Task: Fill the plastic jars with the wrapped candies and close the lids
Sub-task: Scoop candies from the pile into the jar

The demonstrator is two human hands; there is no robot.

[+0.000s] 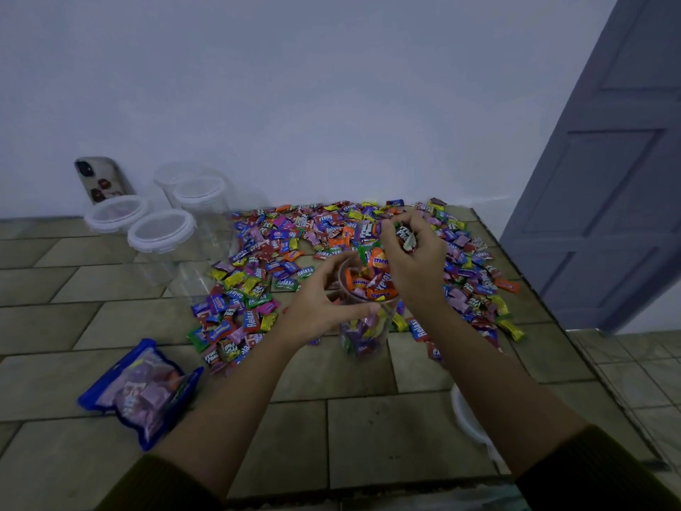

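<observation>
Jar (pixel 363 319) (nearly full) gripped left (pixel 324 304); right (pixel 412 252) holds candies (pixel 405 236).

both forearms are bare, with dark olive ribbed sleeves (pixel 604 470) pushed up toward the elbows.

A counter (pixel 368 437) topped with brownish tiles spreads under my left grip (pixel 324 300) and my right grip (pixel 405 241). Far left of my left grip and beyond it, a phone (pixel 103 178) in a patterned case leans against a plain pale wall (pixel 331 86), camera side facing me. Nearer me, left of that grip, a blue-edged clear bag (pixel 143 392) with pinkish contents lies flat on the counter. Right of my right grip stands a grey panelled door (pixel 608 178). Nearer me than that grip, at the counter's edge, part of a white basin (pixel 468 414) shows, with tiled floor (pixel 634 374) further right.
</observation>
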